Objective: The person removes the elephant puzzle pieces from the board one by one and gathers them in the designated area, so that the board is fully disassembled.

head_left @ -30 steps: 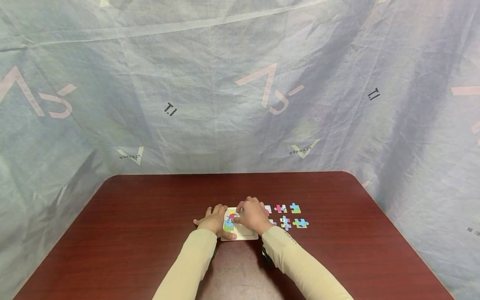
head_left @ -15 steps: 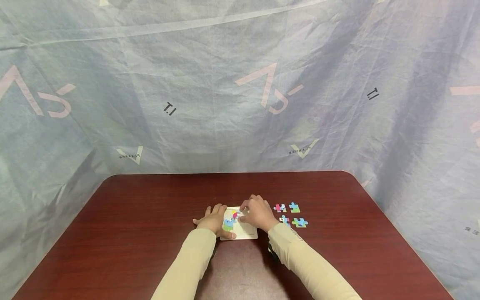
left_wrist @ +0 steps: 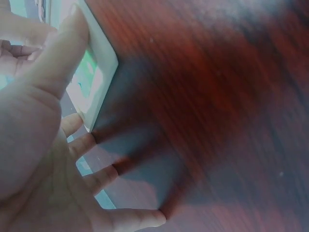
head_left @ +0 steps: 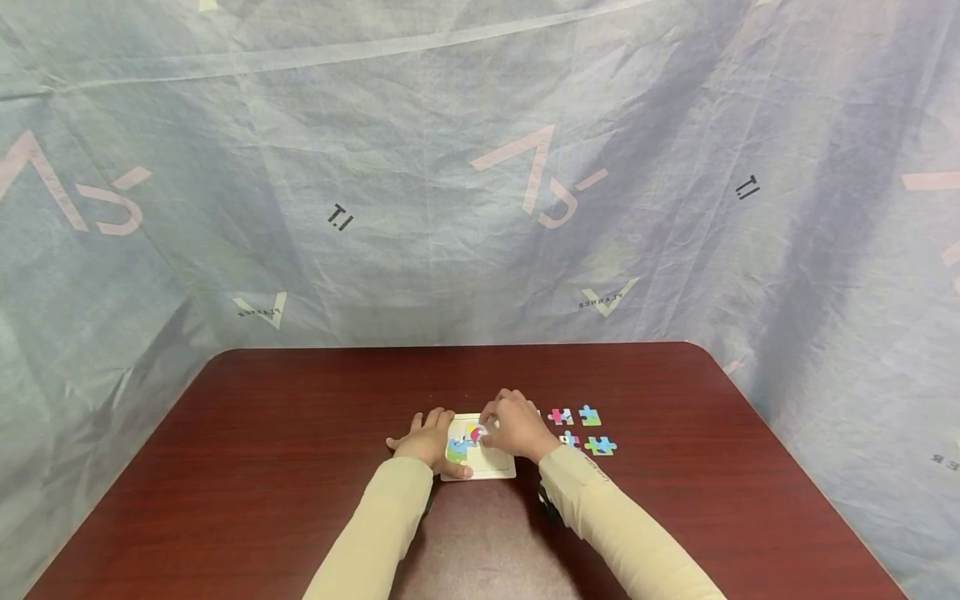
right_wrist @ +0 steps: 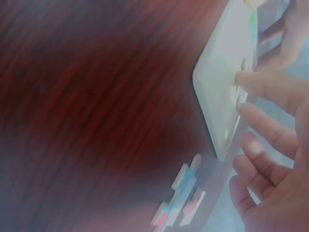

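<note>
My left hand (head_left: 423,442) lies with fingers spread at the left side of a small pale puzzle tray (head_left: 491,469). Its thumb rests on the tray's near rim, as the left wrist view (left_wrist: 72,48) of that thumb also shows. Blue and green puzzle pieces (head_left: 457,451) fill the tray's left part. Over the upper middle, my right hand (head_left: 519,427) pinches a pink and yellow puzzle piece (head_left: 476,432) between thumb and index finger. In the right wrist view the other fingers (right_wrist: 256,150) are loosely bent, and the pinched piece is mostly hidden.
Several loose puzzle pieces lie right of the tray, among them a pink one (head_left: 561,416), a blue-green one (head_left: 589,415) and another (head_left: 601,446). The right hand and sleeve cover some. Beneath is a dark red wooden table (head_left: 300,433), with a grey cloth (head_left: 420,250) behind.
The right hand has shifted slightly right over the tray, and the pink and yellow piece has moved a little right with it. The left hand has stayed in place.
</note>
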A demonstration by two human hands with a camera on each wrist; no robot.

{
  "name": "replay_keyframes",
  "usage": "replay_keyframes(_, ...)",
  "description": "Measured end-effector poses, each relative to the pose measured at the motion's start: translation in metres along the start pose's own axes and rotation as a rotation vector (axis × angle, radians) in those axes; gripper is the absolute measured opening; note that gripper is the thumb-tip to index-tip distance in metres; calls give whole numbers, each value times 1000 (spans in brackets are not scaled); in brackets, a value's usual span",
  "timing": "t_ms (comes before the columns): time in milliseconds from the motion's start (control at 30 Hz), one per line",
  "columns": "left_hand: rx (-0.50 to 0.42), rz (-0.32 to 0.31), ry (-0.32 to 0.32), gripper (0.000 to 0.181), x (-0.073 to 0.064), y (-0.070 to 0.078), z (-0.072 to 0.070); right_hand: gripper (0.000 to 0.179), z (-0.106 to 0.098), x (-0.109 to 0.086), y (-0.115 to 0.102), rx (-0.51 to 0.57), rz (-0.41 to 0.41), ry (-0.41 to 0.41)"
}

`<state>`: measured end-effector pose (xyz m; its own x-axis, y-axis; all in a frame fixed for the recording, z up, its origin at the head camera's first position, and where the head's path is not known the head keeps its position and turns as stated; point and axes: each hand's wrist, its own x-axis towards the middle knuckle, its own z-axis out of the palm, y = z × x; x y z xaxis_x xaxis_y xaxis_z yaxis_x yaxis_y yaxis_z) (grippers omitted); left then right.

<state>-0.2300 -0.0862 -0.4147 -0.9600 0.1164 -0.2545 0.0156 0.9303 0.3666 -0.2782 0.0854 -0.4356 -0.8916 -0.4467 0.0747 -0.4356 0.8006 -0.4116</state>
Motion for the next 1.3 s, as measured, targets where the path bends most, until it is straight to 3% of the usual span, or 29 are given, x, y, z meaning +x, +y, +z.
replay_keyframes(667,12,3,-9,96,0,-1,-2,18,-2,-9,10,69,-48,40)
replay_keyframes(1300,-4,43,-19,96,2,-6,2,17,-30,-30,27,142,-30,73)
